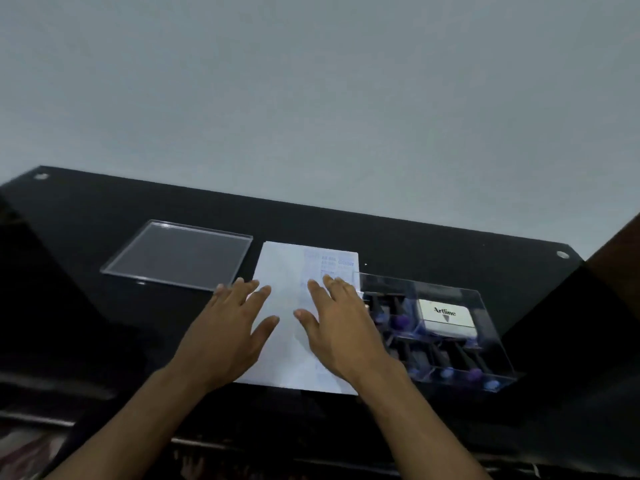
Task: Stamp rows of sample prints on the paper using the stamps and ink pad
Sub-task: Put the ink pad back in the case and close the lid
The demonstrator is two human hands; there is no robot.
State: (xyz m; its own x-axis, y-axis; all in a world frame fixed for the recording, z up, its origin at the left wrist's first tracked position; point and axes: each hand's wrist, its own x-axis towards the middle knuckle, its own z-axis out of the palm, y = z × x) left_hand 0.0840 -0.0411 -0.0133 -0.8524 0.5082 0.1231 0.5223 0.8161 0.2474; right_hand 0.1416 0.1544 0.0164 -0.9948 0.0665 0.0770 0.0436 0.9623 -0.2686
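Resting flat on paper point(294, 341): left hand point(230, 336) and right hand point(341, 332), fingers straight, holding nothing. Paper lies mid black table point(86, 220). Clear box point(485, 306) with stamps point(401, 322), ink pad point(446, 318) right of paper. Clear lid point(180, 254) left.

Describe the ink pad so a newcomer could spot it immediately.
Start at the white paper in the middle of the black table. Just right of it sits a clear plastic organizer box. The ink pad lies in its far compartment: a white case printed "Artline", unlike the dark, purple-tipped stamps around it.
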